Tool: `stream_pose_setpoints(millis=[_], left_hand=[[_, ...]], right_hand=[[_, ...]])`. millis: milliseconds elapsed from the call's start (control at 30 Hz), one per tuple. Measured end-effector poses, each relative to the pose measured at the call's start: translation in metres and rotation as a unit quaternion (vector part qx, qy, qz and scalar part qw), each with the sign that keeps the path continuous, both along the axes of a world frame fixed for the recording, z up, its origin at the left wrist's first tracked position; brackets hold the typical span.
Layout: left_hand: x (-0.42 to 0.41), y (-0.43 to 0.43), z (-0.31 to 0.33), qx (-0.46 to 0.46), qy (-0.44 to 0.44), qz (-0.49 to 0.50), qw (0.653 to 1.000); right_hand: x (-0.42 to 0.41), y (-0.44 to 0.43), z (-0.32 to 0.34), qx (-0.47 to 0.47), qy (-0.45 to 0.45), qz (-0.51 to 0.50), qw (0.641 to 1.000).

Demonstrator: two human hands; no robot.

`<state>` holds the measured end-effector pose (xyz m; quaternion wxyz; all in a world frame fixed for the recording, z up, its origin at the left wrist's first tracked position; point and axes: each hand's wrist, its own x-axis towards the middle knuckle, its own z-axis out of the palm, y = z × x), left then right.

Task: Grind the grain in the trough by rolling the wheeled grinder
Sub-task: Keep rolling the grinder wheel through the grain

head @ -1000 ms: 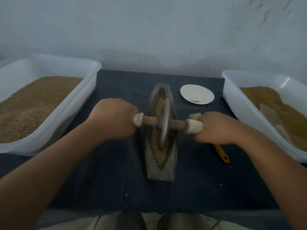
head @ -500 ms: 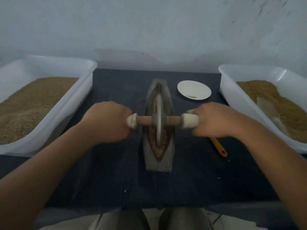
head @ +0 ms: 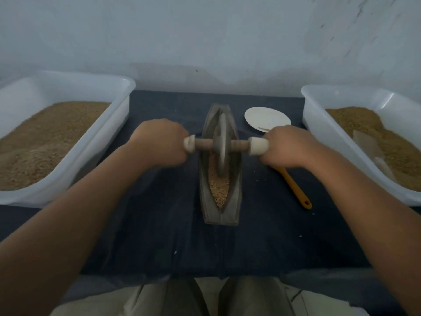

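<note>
A narrow boat-shaped metal trough (head: 235,197) lies lengthwise on the dark cloth in front of me. Tan grain (head: 218,185) fills its near half. The wheeled grinder (head: 221,144) stands in the trough's far half, its metal disc upright on a wooden axle with pale end caps. My left hand (head: 159,142) grips the axle's left end. My right hand (head: 289,147) grips the right end. Both fists hide the handle tips.
A white tub (head: 109,131) of tan grain stands at the left. Another white tub (head: 319,124) holding browner meal and a pale scoop stands at the right. A small white dish (head: 266,118) lies behind my right hand, and an orange-handled tool (head: 296,188) lies right of the trough.
The grinder has rolled away from me, from the trough's middle to its far half, and both hands went with it. The grain near me is now uncovered.
</note>
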<state>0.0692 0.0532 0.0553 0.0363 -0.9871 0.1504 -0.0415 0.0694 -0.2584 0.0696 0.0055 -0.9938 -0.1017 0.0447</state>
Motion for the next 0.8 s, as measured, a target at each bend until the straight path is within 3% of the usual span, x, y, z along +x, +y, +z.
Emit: stream_pose_setpoints(millis=[100, 200, 333, 433, 500, 633, 800], left_hand=[[-0.047, 0.018, -0.011, -0.007, -0.041, -0.023, 0.999], [-0.042, 0.017, -0.013, -0.009, -0.048, -0.018, 0.999], [0.026, -0.003, -0.005, 0.007, -0.068, 0.026, 0.997], [0.062, -0.011, 0.006, 0.005, -0.077, 0.036, 0.996], [0.057, -0.014, 0.007, 0.004, -0.077, 0.032, 0.996], [-0.011, 0.001, -0.007, 0.017, -0.084, -0.005, 0.996], [-0.055, 0.02, -0.017, 0.012, -0.097, -0.027, 0.995]], right_hand=[[-0.041, -0.005, 0.01, 0.035, 0.064, 0.068, 0.995], [-0.034, -0.006, 0.007, 0.042, 0.088, 0.063, 0.993], [0.02, -0.001, -0.015, -0.008, -0.071, -0.021, 0.997], [0.041, 0.012, -0.016, -0.002, -0.131, -0.028, 0.991], [0.039, 0.01, -0.014, -0.001, -0.115, -0.028, 0.993], [-0.009, -0.003, -0.006, -0.003, 0.001, 0.002, 1.0], [-0.051, -0.006, 0.002, 0.034, 0.033, 0.04, 0.998]])
